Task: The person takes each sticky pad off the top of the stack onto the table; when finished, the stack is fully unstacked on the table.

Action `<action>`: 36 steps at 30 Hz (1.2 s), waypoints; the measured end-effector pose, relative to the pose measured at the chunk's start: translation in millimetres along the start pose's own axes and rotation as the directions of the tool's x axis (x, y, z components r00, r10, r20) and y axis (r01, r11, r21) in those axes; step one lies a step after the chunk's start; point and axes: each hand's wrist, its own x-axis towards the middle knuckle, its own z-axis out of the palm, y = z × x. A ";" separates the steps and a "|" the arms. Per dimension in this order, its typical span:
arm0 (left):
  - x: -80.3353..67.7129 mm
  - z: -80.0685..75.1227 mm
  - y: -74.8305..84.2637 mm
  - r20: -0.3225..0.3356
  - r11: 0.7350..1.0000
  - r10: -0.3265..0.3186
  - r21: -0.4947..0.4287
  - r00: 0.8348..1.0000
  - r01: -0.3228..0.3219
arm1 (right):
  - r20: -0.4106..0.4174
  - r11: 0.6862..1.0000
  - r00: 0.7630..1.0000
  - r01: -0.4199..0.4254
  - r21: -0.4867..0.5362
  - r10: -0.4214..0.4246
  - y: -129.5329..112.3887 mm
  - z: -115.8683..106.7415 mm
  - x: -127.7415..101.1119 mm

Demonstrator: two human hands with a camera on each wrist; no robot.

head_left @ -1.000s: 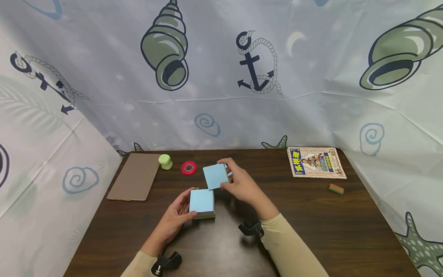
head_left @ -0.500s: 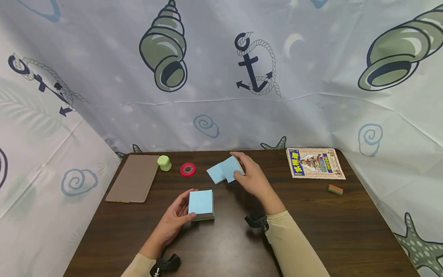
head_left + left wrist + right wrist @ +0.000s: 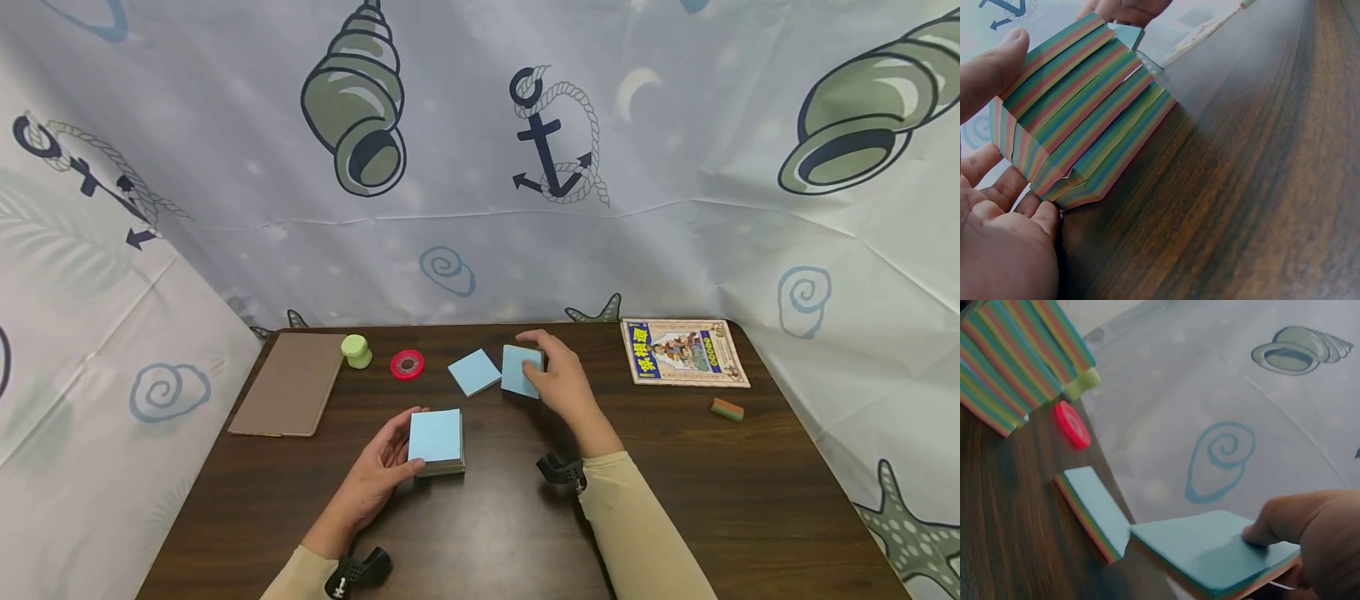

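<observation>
A huge shell-and-anchor curtain [image 3: 465,167] is hanging behind my dark wooden table [image 3: 495,533], a brown notebook [image 3: 288,383] is hogging the far left corner, and an illustrated booklet [image 3: 685,352] is lying over at the far right. Smaller clutter: a pale green knob-shaped thing [image 3: 357,352] is standing just beside the notebook, a red ring [image 3: 407,375] is lying to its right, and a tiny orange-and-green block [image 3: 727,409] is sitting near the booklet. My left hand [image 3: 381,467] is gripping a thick stack of pads [image 3: 437,437], thumb at the near left corner, a fingertip showing at the far left one. My right hand [image 3: 562,383], farther out, is pinching a light blue pad [image 3: 517,371] by its right side, thumb pressing on top. Can't tell if it's touching the table. A loose pad [image 3: 475,372] is lying just left of it, beyond the stack.
</observation>
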 end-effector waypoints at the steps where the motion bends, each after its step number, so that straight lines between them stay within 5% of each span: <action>1: 0.2 -0.2 -0.1 0.001 1.000 0.001 0.003 1.000 -0.001 | -0.019 1.000 1.000 -0.011 0.011 0.011 2.8 0.5 0.5; 10: -0.1 -1.2 -2.4 0.012 1.000 0.014 0.006 1.000 -0.014 | -0.147 0.981 0.984 -0.069 0.179 0.096 36.8 8.2 5.7; 19: -0.4 -0.8 -1.0 0.002 1.000 -0.013 0.019 1.000 0.013 | -0.170 0.884 0.973 -0.060 0.463 0.155 71.1 24.3 5.4; 28: 1.5 -1.5 -2.2 0.007 1.000 0.003 0.016 1.000 -0.003 | -0.173 0.932 0.981 -0.022 0.362 0.090 80.4 32.2 8.5; 36: 1.3 -1.5 -3.6 0.005 1.000 0.007 0.015 1.000 -0.007 | -0.124 0.967 0.984 -0.100 0.233 0.131 78.1 32.5 7.5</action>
